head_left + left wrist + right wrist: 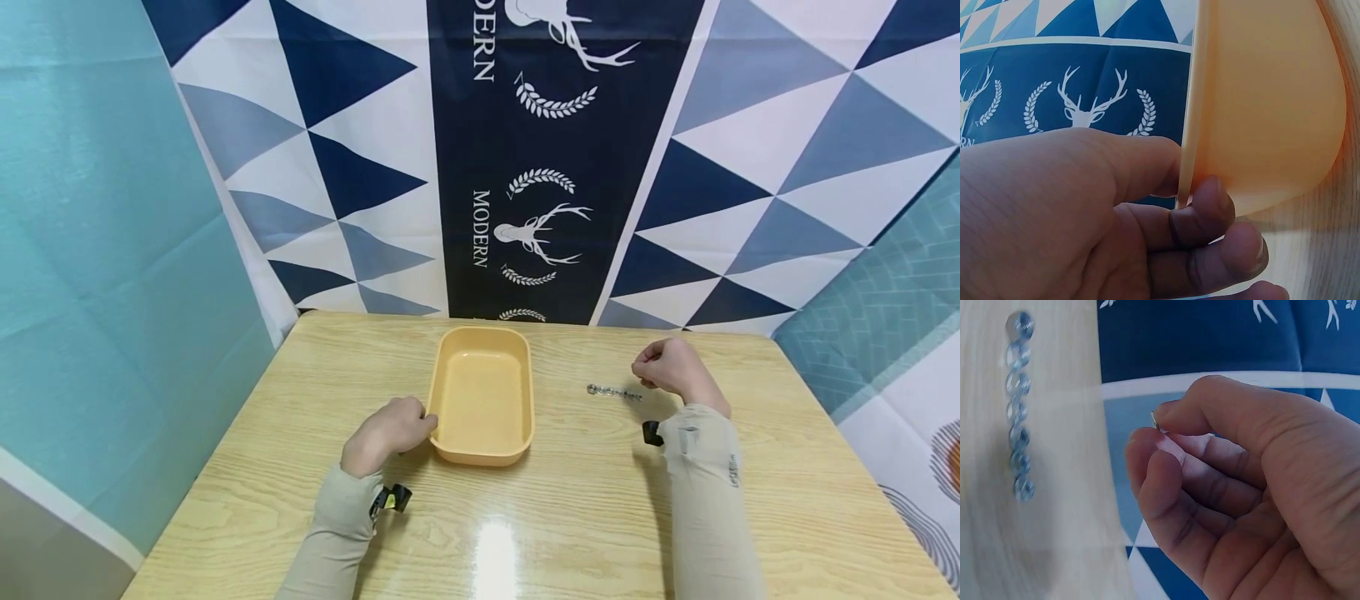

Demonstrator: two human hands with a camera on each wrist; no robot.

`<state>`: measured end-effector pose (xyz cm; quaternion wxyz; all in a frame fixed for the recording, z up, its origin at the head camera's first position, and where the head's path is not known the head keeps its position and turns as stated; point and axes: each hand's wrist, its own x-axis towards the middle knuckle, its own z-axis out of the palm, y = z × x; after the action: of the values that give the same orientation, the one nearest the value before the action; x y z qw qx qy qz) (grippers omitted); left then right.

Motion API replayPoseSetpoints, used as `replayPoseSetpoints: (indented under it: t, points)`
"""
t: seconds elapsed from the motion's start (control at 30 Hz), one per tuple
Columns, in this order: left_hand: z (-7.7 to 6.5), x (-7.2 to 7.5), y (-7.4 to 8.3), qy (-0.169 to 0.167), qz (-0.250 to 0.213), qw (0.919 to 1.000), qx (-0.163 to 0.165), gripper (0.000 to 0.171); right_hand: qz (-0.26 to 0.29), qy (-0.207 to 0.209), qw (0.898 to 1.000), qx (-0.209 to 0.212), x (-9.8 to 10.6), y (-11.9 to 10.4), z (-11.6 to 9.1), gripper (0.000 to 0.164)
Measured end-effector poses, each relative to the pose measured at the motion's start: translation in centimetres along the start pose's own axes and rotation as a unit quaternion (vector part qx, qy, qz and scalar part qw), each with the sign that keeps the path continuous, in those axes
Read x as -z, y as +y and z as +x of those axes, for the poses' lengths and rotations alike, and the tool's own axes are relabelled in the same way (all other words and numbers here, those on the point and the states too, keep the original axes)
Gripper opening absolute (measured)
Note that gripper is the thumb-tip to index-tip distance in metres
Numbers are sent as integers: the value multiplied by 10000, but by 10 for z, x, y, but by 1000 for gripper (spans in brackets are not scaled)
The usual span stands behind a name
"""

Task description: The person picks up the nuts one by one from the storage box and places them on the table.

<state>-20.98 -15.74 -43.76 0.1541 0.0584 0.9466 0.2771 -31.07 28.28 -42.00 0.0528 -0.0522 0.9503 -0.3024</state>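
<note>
My left hand (390, 431) pinches the left rim of a yellow plastic tray (483, 454) between thumb and fingers. The left wrist view shows the tray's wall (1272, 94) close up, with the rim between the thumb and the fingers. To the right of the tray, a row of several clear, glassy gems (615, 392) lies on the table, the largest at the left end. My right hand (677, 368) is raised just right of that row. In the right wrist view its thumb and index finger pinch a small shiny piece (1155, 420), mostly hidden by the fingertips.
The wooden table (585, 517) reaches back to a patterned cloth (525, 208) with deer heads and triangles. A light blue panel (112, 250) stands along the left side. Each wrist carries a small black camera.
</note>
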Motion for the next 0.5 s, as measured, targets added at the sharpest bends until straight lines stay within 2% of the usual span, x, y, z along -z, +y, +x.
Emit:
replayPoseSetpoints:
  t: [0.5]
  points:
    - [0, 0, 1, -60, 15, 9999, 98, 38, 4, -101, 9998, -182, -4, 35, -6, 20]
